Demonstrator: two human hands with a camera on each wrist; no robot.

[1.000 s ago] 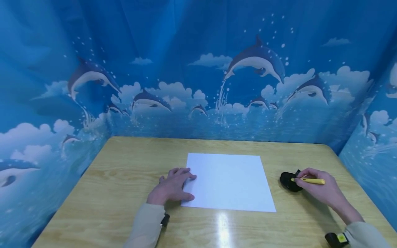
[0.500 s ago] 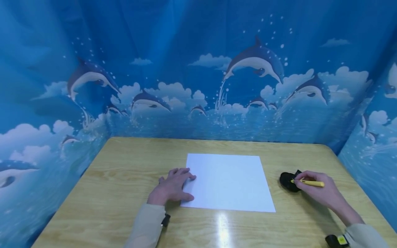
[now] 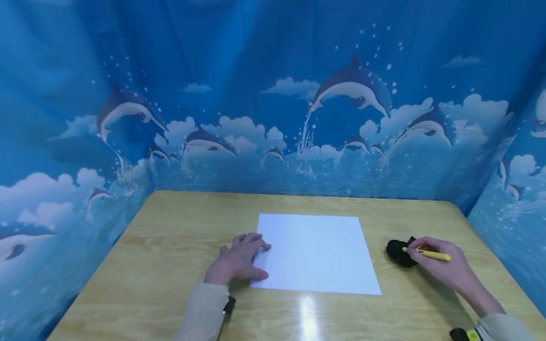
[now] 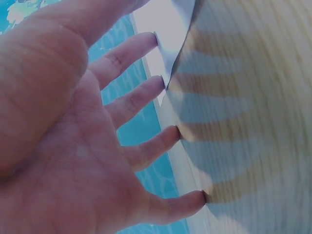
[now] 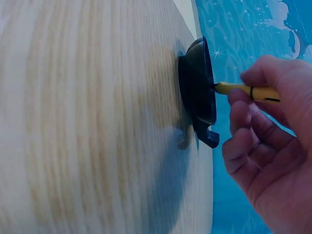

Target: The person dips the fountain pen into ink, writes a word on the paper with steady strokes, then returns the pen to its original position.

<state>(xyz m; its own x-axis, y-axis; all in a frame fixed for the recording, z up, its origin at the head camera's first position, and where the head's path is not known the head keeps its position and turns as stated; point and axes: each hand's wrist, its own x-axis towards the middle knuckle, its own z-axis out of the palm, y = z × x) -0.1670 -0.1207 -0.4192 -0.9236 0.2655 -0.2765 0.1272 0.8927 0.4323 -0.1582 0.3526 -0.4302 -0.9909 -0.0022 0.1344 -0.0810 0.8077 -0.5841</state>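
On the light wood table lies a blank white sheet of paper [image 3: 315, 253]. My left hand [image 3: 239, 260] spreads its fingers over the sheet's left edge; thumb and index finger rest on the paper. The left wrist view shows the outer fingertips [image 4: 197, 197] down on the wood beside it. To the right of the sheet, my right hand [image 3: 445, 265] pinches a slim yellow pen [image 3: 432, 255] between thumb and fingers. Its dark tip meets the shallow black dish [image 5: 197, 80], which has a short handle-like tab. The hand itself stays above the table.
The wooden table [image 3: 170, 246] has rounded far corners. A blue dolphin-print curtain [image 3: 256, 94] hangs behind it and along both sides. Glare shows on the table in front of the sheet.
The head view has shifted slightly. My left hand stays on the paper, and my right hand keeps the pen at the black dish with only tiny movement.
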